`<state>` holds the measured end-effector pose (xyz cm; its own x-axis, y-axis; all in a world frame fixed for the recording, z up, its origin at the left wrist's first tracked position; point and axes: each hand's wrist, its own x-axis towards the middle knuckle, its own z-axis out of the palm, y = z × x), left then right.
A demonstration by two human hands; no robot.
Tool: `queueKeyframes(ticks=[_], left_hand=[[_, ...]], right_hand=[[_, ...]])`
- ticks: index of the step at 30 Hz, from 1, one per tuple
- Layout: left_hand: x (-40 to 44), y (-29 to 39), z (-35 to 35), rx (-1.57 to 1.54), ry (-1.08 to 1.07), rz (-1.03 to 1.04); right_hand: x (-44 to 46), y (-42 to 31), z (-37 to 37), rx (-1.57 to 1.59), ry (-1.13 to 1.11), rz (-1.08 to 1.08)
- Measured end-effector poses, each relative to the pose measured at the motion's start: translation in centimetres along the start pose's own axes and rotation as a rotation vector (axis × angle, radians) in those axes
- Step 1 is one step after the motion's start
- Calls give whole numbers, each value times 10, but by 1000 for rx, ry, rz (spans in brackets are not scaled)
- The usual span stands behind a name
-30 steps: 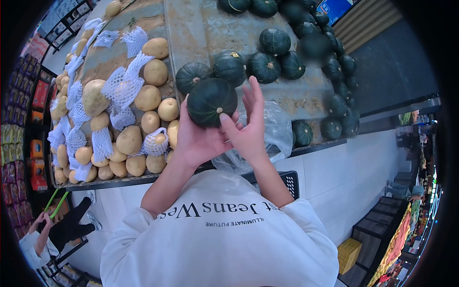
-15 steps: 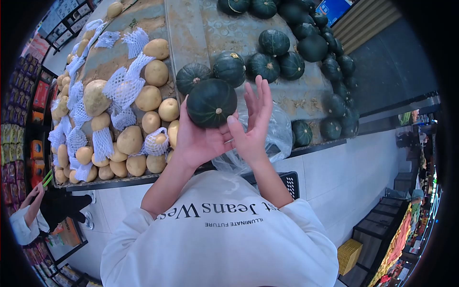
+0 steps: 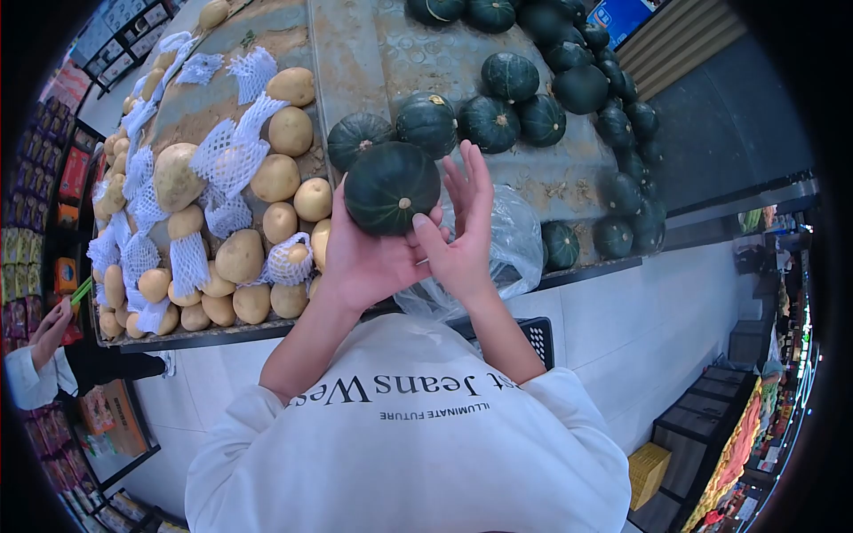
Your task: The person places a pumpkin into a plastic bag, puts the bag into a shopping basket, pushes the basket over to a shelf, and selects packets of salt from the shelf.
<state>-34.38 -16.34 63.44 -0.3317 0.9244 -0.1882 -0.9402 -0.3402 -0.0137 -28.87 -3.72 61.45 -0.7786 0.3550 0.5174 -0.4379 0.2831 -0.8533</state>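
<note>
A round, dark green kabocha squash (image 3: 391,185) rests in my left hand (image 3: 360,262), palm up with the fingers cupped beneath it. Close on its right side is my right hand (image 3: 464,218), open, fingers stretched upward and the thumb at the squash's lower edge; whether it touches I cannot tell. A clear plastic bag (image 3: 517,253) sits beside and behind my right hand and forearm, at the front of the stand. Just beyond the held squash lie more kabocha squashes (image 3: 426,123) on the stand.
Potatoes (image 3: 240,258), some in white foam nets (image 3: 142,213), fill the stand's left half. More squashes (image 3: 615,129) line its right side. Below the front edge is a black basket (image 3: 536,339). Another person's arm (image 3: 51,333), holding something green, is at far left.
My right hand has shifted slightly left, closer to the squash, and its thumb is nearer the stem end. The other person at far left has moved further left.
</note>
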Motion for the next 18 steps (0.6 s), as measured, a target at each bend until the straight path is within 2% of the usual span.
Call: queueKeyframes(ticks=[18], left_hand=[[2, -1, -1, -24, -32, -4]], right_hand=[[1, -2, -1, 1, -28, 42]])
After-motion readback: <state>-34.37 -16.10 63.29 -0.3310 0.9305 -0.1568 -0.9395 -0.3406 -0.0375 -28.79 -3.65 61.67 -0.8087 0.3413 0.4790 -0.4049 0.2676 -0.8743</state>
